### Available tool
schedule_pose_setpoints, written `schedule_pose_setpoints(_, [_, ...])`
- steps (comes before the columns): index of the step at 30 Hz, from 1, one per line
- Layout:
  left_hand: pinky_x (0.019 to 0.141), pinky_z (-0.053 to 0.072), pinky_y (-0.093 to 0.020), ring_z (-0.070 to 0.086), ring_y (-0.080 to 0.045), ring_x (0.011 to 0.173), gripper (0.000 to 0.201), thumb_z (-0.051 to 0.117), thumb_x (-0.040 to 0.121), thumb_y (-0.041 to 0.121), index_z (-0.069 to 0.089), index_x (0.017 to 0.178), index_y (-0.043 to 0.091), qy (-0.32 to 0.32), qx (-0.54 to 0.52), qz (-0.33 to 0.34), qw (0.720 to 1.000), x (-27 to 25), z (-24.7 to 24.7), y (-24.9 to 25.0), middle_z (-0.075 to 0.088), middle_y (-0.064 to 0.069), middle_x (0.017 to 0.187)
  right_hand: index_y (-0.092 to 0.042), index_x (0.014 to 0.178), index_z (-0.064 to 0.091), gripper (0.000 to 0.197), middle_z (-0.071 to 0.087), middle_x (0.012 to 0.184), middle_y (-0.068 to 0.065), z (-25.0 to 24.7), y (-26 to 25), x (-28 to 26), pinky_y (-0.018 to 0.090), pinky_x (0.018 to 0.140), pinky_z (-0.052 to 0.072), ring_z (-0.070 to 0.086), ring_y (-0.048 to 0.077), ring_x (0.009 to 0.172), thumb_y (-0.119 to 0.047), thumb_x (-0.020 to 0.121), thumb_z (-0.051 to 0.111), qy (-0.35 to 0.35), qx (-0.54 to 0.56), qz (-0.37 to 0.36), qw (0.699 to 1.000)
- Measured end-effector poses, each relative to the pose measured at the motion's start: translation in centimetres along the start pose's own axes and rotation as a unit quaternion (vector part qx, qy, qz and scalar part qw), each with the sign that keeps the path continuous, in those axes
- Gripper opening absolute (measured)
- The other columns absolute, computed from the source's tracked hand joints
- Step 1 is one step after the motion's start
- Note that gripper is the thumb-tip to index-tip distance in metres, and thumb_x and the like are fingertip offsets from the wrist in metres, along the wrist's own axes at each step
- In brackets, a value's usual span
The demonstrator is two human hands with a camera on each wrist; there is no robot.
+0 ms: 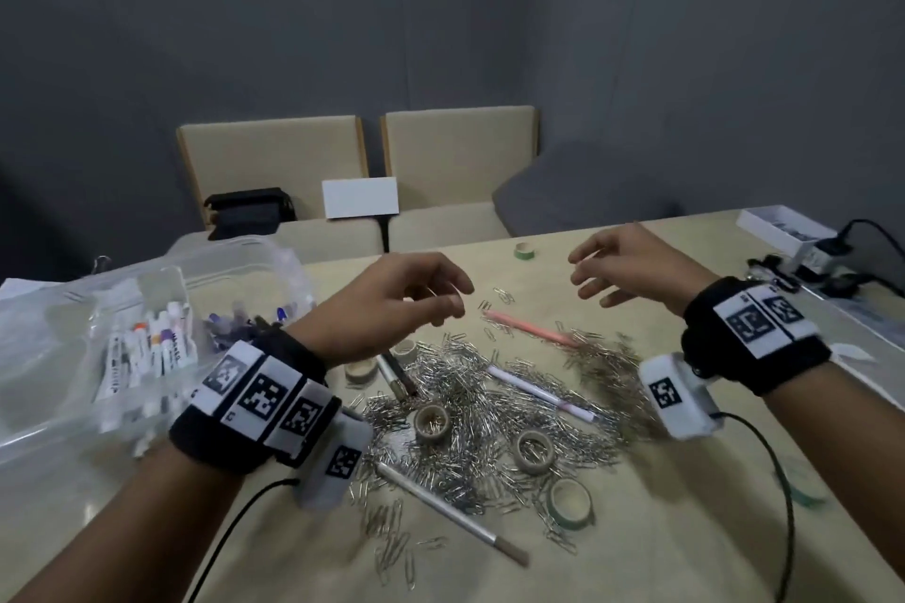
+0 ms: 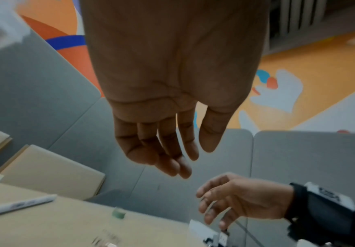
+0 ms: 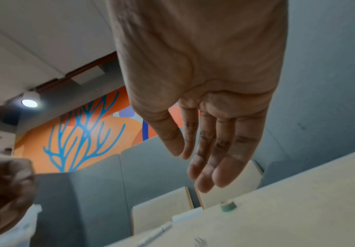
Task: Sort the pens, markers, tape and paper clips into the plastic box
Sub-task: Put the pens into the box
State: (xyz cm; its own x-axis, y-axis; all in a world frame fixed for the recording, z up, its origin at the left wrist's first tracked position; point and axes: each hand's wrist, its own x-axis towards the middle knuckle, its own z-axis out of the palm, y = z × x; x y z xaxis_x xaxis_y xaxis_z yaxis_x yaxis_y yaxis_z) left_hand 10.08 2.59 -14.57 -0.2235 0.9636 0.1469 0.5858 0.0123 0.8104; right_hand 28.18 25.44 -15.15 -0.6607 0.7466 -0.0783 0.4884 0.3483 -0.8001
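A big heap of silver paper clips covers the middle of the beige table. In and around the heap lie a pink pen, a white pen, a silver pen, a dark pen and tape rolls. One green tape roll stands far back. The clear plastic box at left holds markers and blue pens. My left hand hovers above the heap's far edge, fingers relaxed and empty. My right hand hovers further right, fingers spread and empty.
Two beige chairs stand behind the table, with a black bag and a white card on them. A white box, plugs and cables crowd the right rear corner. A cable trails from my right wrist.
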Motion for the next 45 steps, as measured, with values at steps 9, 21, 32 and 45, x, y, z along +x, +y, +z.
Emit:
schedule_pose_setpoints(9, [0.053,0.040,-0.011,0.062,-0.013,0.070,0.012,0.061,0.090,0.012,0.066,0.100,0.016,-0.010,0.081,-0.084,0.993,4.1,2.3,-4.9,0.071,-0.004,0.089,-0.012,0.099,0.068,0.016,0.072,0.091,0.006,1.9,4.3,1.2,0.028,0.065,0.056,0.070,0.018,0.081,-0.009,0.085,0.061,-0.021,-0.120,-0.013,0.992])
schedule_pose_setpoints(21, [0.075,0.052,-0.031,0.062,-0.009,0.073,0.011,0.060,0.092,0.019,0.066,0.101,0.023,-0.028,0.144,-0.078,0.986,2.4,2.1,-4.5,0.070,0.005,0.085,-0.020,0.120,0.055,0.037,0.056,0.114,0.004,8.6,5.4,4.5,0.036,0.079,0.054,0.059,0.019,0.089,-0.013,0.085,0.065,-0.080,-0.373,-0.046,0.923])
schedule_pose_setpoints(32, [0.074,0.047,-0.031,0.057,-0.016,0.085,0.013,0.059,0.089,0.017,0.066,0.099,0.019,0.333,0.309,-0.073,0.888,-8.3,-6.2,-2.6,0.064,0.006,0.094,-0.015,0.100,0.076,0.020,0.072,0.093,0.005,9.2,-9.7,0.8,0.021,0.077,0.047,0.064,0.017,0.088,-0.013,0.089,0.059,0.089,-0.171,-0.238,0.952])
schedule_pose_setpoints(45, [0.094,0.040,-0.033,0.053,-0.024,0.108,0.023,0.043,0.095,0.011,0.061,0.110,0.010,0.448,0.217,-0.179,0.849,-10.5,-7.2,-5.5,0.062,-0.009,0.115,-0.013,0.094,0.077,0.014,0.072,0.094,0.003,21.4,-17.5,-2.7,0.031,0.079,0.055,0.066,0.018,0.088,-0.018,0.084,0.069,-0.065,-0.232,-0.424,0.873])
